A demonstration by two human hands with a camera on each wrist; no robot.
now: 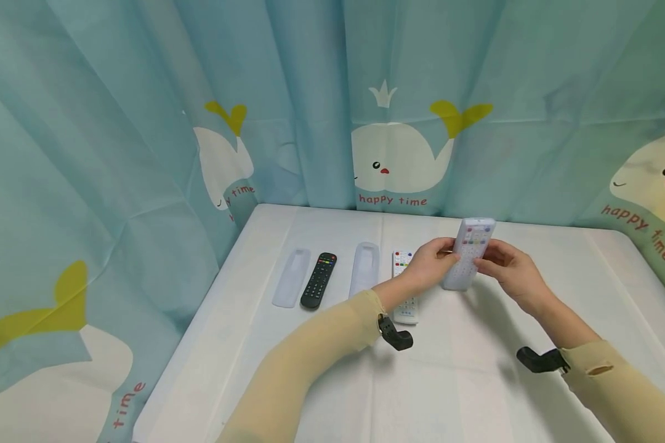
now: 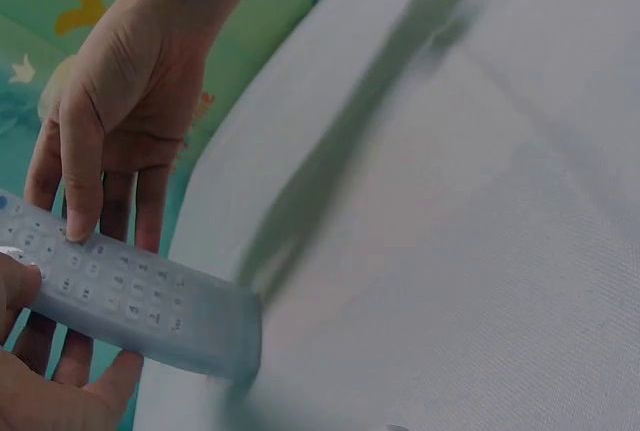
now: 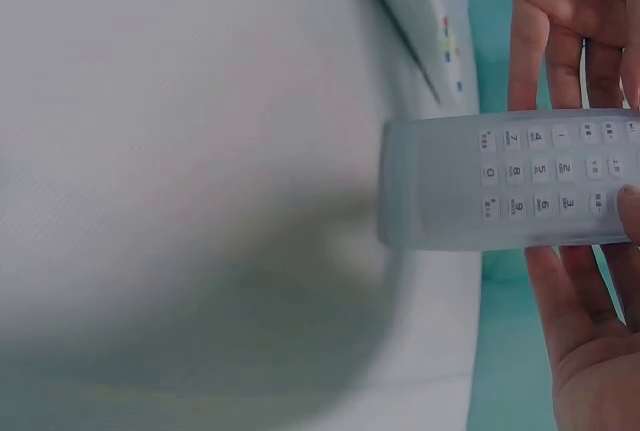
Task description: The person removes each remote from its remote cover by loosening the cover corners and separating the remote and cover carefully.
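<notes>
Both hands hold a white remote control in a translucent cover (image 1: 468,258), tilted upright over the back right of the table. My left hand (image 1: 435,261) grips its left edge, thumb on the front and fingers behind. From the other side my right hand (image 1: 510,271) pinches it, its thumb (image 3: 628,209) over the buttons. Number keys show through the cover in the right wrist view, and its lower end (image 2: 235,336) is close over the white tabletop. Left of it lies a second white remote control (image 1: 406,311), partly hidden by my left forearm.
Further left lie a black remote control (image 1: 318,280) and two translucent covers, one on its left (image 1: 291,278) and one on its right (image 1: 364,267). A blue-green curtain (image 1: 310,123) with whale prints hangs behind and beside the white table (image 1: 443,381).
</notes>
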